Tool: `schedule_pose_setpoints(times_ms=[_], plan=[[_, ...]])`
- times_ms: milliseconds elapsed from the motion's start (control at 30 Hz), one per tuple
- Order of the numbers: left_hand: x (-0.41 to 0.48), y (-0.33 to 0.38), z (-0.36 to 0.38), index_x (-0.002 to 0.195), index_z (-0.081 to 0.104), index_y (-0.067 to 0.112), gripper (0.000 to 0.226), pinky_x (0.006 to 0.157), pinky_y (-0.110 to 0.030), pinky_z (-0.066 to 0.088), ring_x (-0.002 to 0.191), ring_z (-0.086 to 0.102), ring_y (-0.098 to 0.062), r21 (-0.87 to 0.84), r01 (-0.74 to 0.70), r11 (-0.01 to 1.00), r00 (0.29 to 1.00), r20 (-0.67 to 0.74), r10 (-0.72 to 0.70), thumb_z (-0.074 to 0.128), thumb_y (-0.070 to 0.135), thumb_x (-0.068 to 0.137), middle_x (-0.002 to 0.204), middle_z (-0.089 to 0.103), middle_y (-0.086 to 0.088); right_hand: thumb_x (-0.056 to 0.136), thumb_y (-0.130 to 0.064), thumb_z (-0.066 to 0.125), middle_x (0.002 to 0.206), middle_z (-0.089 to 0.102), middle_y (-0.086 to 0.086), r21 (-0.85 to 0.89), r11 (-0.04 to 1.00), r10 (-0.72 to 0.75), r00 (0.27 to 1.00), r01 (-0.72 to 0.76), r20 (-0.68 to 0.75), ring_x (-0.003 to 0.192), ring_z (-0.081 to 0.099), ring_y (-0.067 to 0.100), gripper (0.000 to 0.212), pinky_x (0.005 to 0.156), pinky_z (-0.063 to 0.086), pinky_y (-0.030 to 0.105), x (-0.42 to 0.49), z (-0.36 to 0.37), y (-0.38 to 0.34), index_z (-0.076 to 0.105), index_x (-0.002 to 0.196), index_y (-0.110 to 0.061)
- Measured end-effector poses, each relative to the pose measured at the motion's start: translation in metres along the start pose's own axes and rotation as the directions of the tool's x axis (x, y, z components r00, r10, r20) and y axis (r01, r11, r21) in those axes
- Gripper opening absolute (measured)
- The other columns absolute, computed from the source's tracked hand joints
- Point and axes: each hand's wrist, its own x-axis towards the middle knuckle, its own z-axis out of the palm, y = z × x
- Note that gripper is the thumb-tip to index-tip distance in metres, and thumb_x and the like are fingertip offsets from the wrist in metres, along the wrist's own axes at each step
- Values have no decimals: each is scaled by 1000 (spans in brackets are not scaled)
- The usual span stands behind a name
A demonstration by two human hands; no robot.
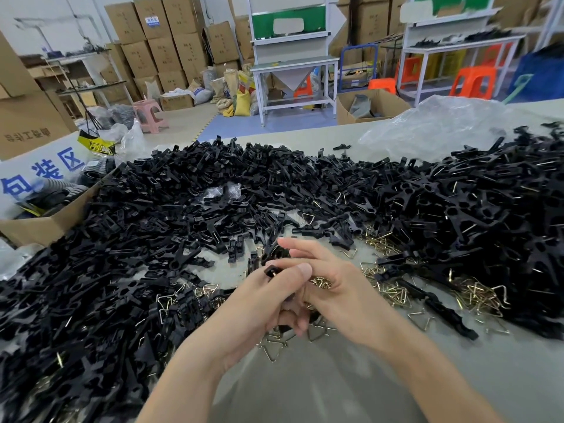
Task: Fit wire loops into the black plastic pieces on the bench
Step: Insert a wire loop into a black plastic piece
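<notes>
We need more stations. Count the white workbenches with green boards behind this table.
2. The middle workbench stands beyond the blue floor; the right workbench stands at the far right, orange stools by it. Others may be hidden by boxes.

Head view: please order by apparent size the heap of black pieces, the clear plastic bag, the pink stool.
1. heap of black pieces
2. clear plastic bag
3. pink stool, though it stands farther away
</notes>
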Motion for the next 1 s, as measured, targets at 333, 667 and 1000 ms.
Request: schedule_pose_setpoints(times_ms=[333, 667, 1000], plan=[[9, -6, 3, 73, 68, 21, 20, 55, -27, 52, 55, 61, -18, 144, -74, 987, 953, -282, 113, 71, 38, 82, 77, 73, -5, 91, -7, 69, 108, 73, -9, 120, 992, 50, 999, -47, -20, 100, 69, 8, 61, 90, 45, 10, 1, -3, 1, 55, 135, -48], [8, -4, 6, 75, 72, 22, 18, 53, -28, 52, 54, 61, -18, 216, -77, 973, 952, -275, 137, 62, 35, 84, 72, 71, -3, 85, 1, 67, 86, 71, -8, 169, 985, 32, 999, -38, 39, 74, 70, 12, 59, 82, 50, 14, 0, -5, 0, 64, 130, -38], [6, -5, 6, 123, 56, 30, 49, 60, -25, 54, 72, 68, -17, 172, -148, 974, 955, -229, 186, 61, 62, 86, 89, 74, 0, 83, -52, 73, 110, 70, -19, 34, 999, 50, 932, -41, -358, 99, 69, 1, 23, 80, 56, 18, 7, -24, 6, 67, 105, -45]])
